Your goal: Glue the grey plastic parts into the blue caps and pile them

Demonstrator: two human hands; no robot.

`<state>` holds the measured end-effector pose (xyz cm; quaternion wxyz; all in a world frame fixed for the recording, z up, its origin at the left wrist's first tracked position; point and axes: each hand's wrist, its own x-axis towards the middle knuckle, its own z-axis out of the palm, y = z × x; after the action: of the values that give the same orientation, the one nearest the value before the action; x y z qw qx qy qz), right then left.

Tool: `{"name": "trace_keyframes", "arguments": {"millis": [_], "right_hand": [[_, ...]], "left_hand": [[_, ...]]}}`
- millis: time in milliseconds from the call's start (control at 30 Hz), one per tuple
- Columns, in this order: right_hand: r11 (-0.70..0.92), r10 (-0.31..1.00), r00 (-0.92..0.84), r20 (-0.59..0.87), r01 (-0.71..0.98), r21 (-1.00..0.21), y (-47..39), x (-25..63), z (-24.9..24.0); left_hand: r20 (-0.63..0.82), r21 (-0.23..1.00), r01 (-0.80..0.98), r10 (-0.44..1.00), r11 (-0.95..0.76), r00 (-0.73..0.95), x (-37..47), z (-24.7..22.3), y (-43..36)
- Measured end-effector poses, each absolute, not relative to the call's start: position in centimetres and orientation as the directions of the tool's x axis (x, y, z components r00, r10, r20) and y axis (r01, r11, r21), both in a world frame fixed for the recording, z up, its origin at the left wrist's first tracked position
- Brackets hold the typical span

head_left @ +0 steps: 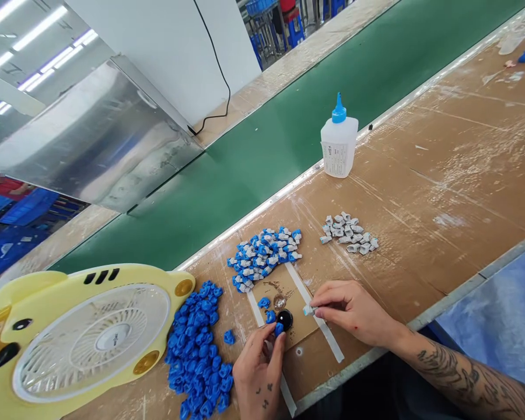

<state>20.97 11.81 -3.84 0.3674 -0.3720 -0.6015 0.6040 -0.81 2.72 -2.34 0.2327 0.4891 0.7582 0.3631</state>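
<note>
My left hand (259,368) pinches a small blue plastic piece (279,328) by the rim of a small round black dish (285,318). Between the thumb and fingers of my right hand (354,309) is a small grey piece (308,310) with a light-blue tip, held just right of the dish. A couple of loose blue pieces (264,303) lie close to the dish. Beyond them sits a heap of joined blue-and-grey pieces (265,256). Plain blue pieces (199,350) are piled to the left of my left hand. Several grey pieces (350,233) lie in a group farther right.
A yellow animal-shaped fan (91,335) stands at the left. A white bottle with a blue nozzle (339,143) is upright near the green belt (254,146). White tape strips (328,335) run along the brown table (441,192). A person in red is at the far left edge.
</note>
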Motion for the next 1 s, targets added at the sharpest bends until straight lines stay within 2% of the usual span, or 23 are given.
{"name": "trace_keyframes", "arguments": {"millis": [133,200,300,500,633,867,1000], "right_hand": [[-0.041,0.902,-0.432,-0.016,-0.049,-0.998,11.1,20.1,-3.6],[-0.021,0.908,-0.419,0.007,-0.062,-0.998,10.6,19.3,-3.5],[0.046,0.913,-0.401,0.071,-0.073,-0.996,9.9,18.2,-3.3],[0.286,0.870,-0.407,0.279,-0.044,-0.957,9.2,17.2,-2.7],[0.415,0.800,-0.476,0.366,-0.003,-0.910,9.5,17.3,-2.4],[0.435,0.757,-0.541,0.367,-0.001,-0.900,10.1,16.9,-2.6],[0.410,0.729,-0.614,0.305,0.035,-0.911,10.5,16.8,-2.8]], "left_hand": [[-0.225,0.906,0.186,0.806,0.379,-0.547,-0.6,-1.9,2.7],[-0.301,0.931,0.008,0.779,0.365,-0.550,-0.1,-1.9,2.7],[-0.326,0.945,-0.157,0.771,0.288,-0.547,0.9,-1.9,2.8],[-0.392,0.918,-0.263,0.791,0.298,-0.470,1.8,-1.6,3.1],[-0.420,0.903,-0.309,0.765,0.298,-0.488,2.1,-0.9,3.3],[-0.469,0.868,-0.399,0.754,0.297,-0.460,2.4,0.0,3.5],[-0.499,0.851,-0.405,0.754,0.333,-0.428,1.7,-0.4,3.4]]}}
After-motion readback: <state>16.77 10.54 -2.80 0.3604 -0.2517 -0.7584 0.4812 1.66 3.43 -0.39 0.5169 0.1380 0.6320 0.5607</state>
